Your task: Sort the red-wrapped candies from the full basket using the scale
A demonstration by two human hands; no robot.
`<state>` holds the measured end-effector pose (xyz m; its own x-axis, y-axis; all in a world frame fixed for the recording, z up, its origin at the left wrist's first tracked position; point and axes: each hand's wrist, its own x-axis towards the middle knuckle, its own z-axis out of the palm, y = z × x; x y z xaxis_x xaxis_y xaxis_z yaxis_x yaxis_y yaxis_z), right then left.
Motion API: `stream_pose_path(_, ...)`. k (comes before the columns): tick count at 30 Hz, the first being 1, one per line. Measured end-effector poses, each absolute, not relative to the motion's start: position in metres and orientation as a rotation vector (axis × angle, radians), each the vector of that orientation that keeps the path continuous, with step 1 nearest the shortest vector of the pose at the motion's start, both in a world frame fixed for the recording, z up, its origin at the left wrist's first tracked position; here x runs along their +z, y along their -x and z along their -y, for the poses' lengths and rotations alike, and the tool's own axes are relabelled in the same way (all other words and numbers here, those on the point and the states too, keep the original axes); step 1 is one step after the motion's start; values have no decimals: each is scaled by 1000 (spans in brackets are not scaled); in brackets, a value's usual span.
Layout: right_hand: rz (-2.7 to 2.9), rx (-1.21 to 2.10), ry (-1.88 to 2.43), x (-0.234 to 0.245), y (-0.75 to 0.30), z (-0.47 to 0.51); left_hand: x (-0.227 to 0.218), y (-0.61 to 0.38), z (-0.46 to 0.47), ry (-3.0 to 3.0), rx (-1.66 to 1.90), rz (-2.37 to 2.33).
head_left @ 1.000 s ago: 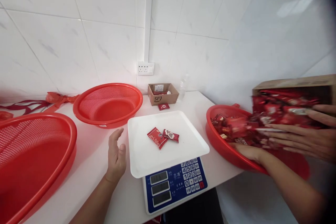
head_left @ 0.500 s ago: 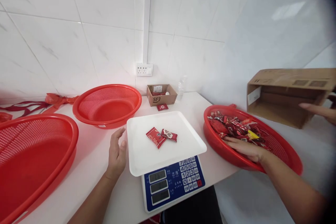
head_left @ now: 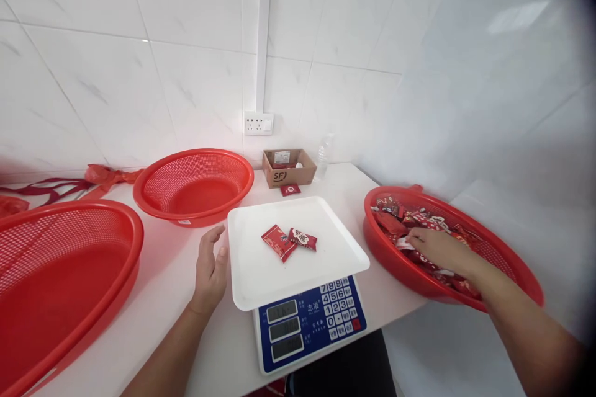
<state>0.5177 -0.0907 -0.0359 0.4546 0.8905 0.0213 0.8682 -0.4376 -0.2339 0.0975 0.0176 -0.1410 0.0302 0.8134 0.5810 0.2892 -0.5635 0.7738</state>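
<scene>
My left hand (head_left: 210,270) rests on edge on the white counter, fingers loosely apart, beside the left rim of the white scale tray (head_left: 261,279). Two red wrapped candies (head_left: 288,240) lie on the tray. My right hand (head_left: 435,247) reaches into the red basket (head_left: 395,263) at the right, lying palm down on a heap of red wrapped candies (head_left: 395,214). Its fingertips curl into the heap, so whether they grip one is hidden. The blue scale front (head_left: 310,325) with keypad and displays faces me.
An empty red mesh basket (head_left: 193,186) stands behind the scale, a larger one (head_left: 56,285) at the near left. A small cardboard box (head_left: 288,167), a loose red candy (head_left: 290,188) and a clear bottle (head_left: 323,152) sit by the tiled wall. Red bags (head_left: 100,175) lie far left.
Another person's hands tipped candies from a cardboard box into the right basket, then withdrew with the box out of view. My right hand moved from the basket's near rim onto the heap.
</scene>
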Motion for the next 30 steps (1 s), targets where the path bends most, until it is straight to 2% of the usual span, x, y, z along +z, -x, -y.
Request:
stream_pose_path(5,1471,40,2584,-2,-484,87,-141,-97,-18,-1868,1554,-1128)
stream_pose_path(8,1638,207,2301,9,-438,83,-140,-97,-18,-1869,1558,-1129)
stream_pose_path(13,2042,614,1970,-14,-373,61,-140,-98,-18,-1863,1549,-1122)
stream_pose_path(17,2081,457,2052,-35,-356,37,-140,-98,-19,-1869,1546,-1115)
stream_pose_path(23,2034,259,2030,-36,-345,15,-138,-97,-19,-1834,1528,-1126)
stream_pose_path(30,2342,608,1911,-56,-335,16,-137,-98,-20,-1833,1508,-1124)
